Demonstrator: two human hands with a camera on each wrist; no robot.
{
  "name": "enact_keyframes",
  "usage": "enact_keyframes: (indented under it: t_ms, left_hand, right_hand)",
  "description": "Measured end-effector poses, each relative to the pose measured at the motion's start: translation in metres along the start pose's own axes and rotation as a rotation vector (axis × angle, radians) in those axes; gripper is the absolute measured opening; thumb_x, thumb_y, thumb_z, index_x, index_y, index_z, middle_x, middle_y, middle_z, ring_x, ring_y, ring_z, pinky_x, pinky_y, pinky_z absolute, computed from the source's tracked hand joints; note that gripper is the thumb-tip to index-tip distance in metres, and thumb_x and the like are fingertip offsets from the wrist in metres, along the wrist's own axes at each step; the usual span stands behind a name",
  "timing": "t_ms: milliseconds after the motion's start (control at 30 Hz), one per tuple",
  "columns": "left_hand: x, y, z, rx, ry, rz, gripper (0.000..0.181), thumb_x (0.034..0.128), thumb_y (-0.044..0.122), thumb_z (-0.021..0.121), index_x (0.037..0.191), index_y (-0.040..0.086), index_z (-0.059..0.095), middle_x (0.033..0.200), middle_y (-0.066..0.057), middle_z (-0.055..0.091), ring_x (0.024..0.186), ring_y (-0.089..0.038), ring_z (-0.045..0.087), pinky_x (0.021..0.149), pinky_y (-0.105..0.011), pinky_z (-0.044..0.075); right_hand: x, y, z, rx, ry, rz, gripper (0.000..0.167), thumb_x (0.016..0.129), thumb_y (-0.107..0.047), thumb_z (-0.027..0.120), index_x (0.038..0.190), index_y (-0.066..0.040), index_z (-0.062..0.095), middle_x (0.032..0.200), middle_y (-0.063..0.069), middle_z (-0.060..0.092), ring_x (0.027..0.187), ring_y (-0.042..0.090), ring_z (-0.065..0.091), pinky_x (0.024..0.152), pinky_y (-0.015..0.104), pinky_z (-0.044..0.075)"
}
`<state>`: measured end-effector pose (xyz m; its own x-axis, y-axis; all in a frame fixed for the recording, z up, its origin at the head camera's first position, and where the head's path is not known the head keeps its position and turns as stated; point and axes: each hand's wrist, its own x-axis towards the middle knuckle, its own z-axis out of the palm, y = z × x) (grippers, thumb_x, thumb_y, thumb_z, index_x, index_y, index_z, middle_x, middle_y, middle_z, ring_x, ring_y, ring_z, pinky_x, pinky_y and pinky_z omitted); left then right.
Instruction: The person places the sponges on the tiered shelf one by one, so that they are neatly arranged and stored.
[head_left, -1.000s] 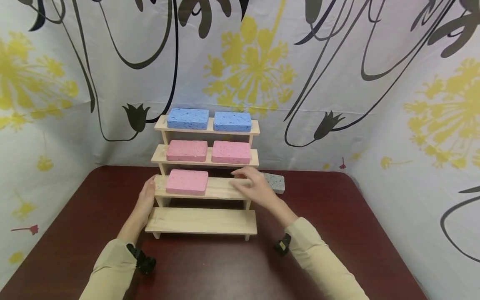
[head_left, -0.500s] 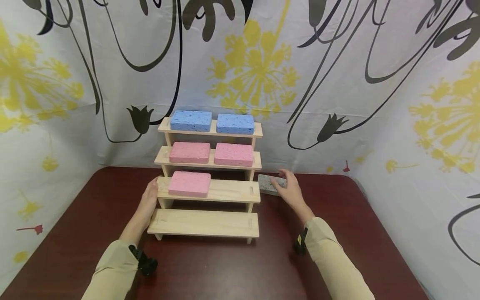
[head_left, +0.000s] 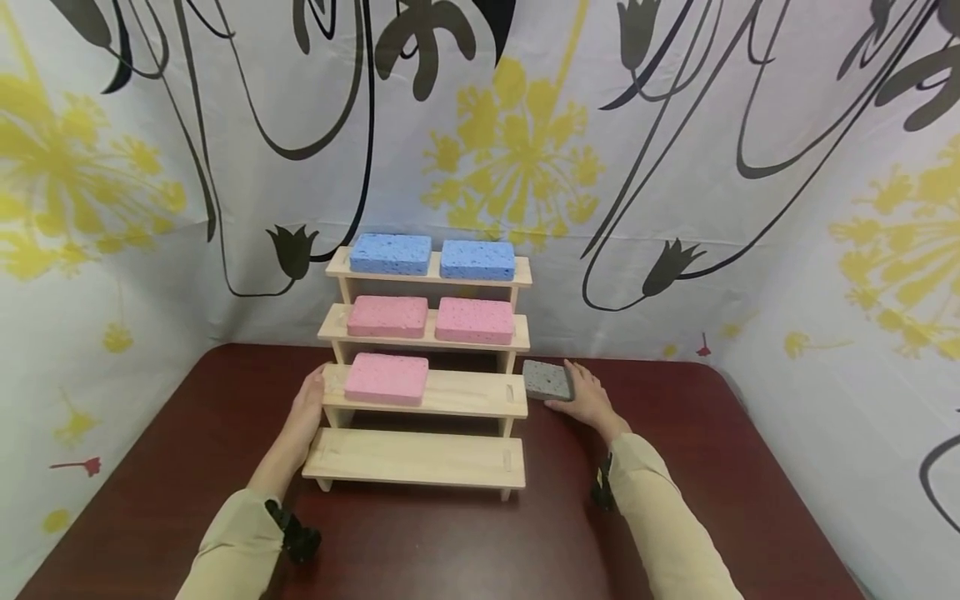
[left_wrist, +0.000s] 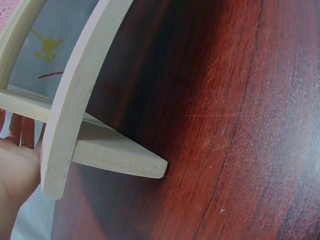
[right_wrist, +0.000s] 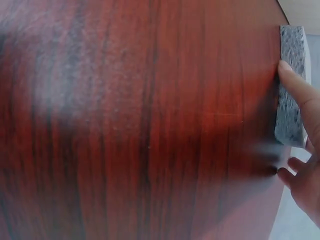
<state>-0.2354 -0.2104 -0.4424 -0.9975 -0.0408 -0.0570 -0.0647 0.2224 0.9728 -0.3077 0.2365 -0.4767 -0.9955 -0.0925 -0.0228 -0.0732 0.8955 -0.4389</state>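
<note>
In the head view a four-step wooden display stand [head_left: 420, 458] stands on the table. Two blue sponges [head_left: 477, 260] lie on its top step, two pink sponges [head_left: 474, 321] below them, and one pink sponge [head_left: 387, 378] at the left of the third step. My left hand [head_left: 303, 410] rests against the stand's left side; the left wrist view shows its fingers [left_wrist: 22, 129] partly hidden by the wood. Right of the stand, my right hand [head_left: 588, 400] grips a grey sponge [head_left: 546, 380], thumb [right_wrist: 295, 82] along its near side. Whether the sponge touches the table cannot be told.
The lowest step is bare wood, as is the right part of the third step. Dark red-brown tabletop [head_left: 450, 550] extends in front and to both sides. A printed cloth backdrop [head_left: 480, 150] hangs behind and beside the table.
My right hand has moved from the third step rightward to the grey sponge and taken hold of it. My left hand stays at the stand's side. The head view has shifted slightly.
</note>
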Motion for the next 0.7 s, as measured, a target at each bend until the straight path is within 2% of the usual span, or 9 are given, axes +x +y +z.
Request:
enact_keyframes:
  t_ms: [133, 233, 467, 700]
  left_hand:
    - [-0.001, 0.000, 0.001, 0.002, -0.001, 0.019, 0.061, 0.0988, 0.046, 0.016, 0.148, 0.010, 0.008, 0.152, -0.018, 0.012, 0.140, -0.031, 0.011, 0.114, -0.049, 0.009]
    - [-0.001, 0.000, 0.000, 0.006, -0.005, 0.028, 0.061, 0.0990, 0.045, 0.016, 0.147, 0.009, 0.008, 0.152, -0.018, 0.012, 0.139, -0.032, 0.012, 0.114, -0.049, 0.010]
    - [0.003, -0.005, -0.001, 0.004, -0.012, 0.022, 0.063, 0.0983, 0.047, 0.016, 0.147, 0.008, 0.008, 0.152, -0.018, 0.011, 0.140, -0.032, 0.012, 0.114, -0.049, 0.010]
    - [0.003, -0.003, 0.000, 0.005, -0.007, 0.016, 0.063, 0.0982, 0.047, 0.015, 0.147, 0.008, 0.008, 0.152, -0.018, 0.011, 0.140, -0.031, 0.011, 0.114, -0.049, 0.010]
  right_hand:
    - [-0.004, 0.003, -0.002, 0.073, -0.023, 0.030, 0.092, 0.074, -0.041, 0.073, 0.141, 0.001, 0.026, 0.136, 0.029, 0.028, 0.118, 0.042, 0.039, 0.098, 0.055, 0.036]
    - [-0.008, 0.005, -0.011, 0.124, -0.043, 0.032, 0.091, 0.072, -0.043, 0.074, 0.139, 0.003, 0.031, 0.132, 0.029, 0.031, 0.111, 0.037, 0.043, 0.093, 0.051, 0.040]
    - [-0.026, 0.005, -0.053, 0.166, -0.035, -0.019, 0.085, 0.070, -0.049, 0.074, 0.130, 0.001, 0.041, 0.124, 0.024, 0.038, 0.102, 0.032, 0.045, 0.086, 0.045, 0.041]
    - [-0.052, -0.004, -0.084, 0.219, -0.132, -0.092, 0.075, 0.071, -0.045, 0.074, 0.128, -0.007, 0.041, 0.126, 0.017, 0.039, 0.105, 0.029, 0.044, 0.084, 0.042, 0.042]
